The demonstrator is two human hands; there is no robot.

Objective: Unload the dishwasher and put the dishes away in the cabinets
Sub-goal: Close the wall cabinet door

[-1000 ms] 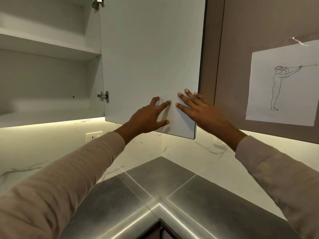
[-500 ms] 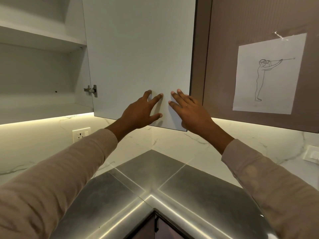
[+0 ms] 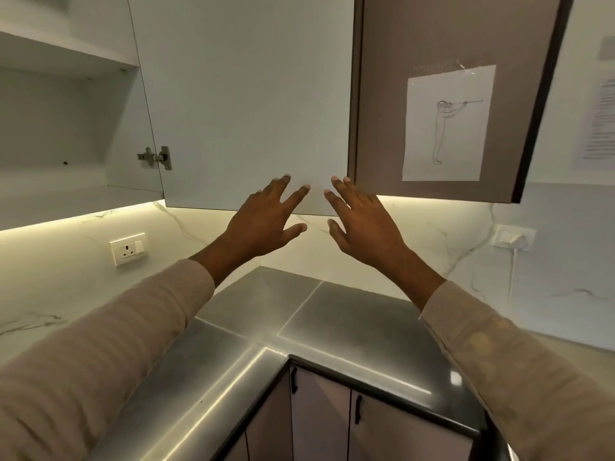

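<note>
Pushing door (image 3: 243, 94) shut needs even pressure low down from left hand (image 3: 263, 224) and right hand (image 3: 362, 231), both empty, fingers spread.

No words you can read anywhere, the sheet (image 3: 447, 128) taped to your brown cabinet door (image 3: 432, 34) bears only a line drawing of a standing figure, the printed page (image 3: 601, 121) on the wall (image 3: 585, 24) at your far right has lines of text too blurred to make out
</note>
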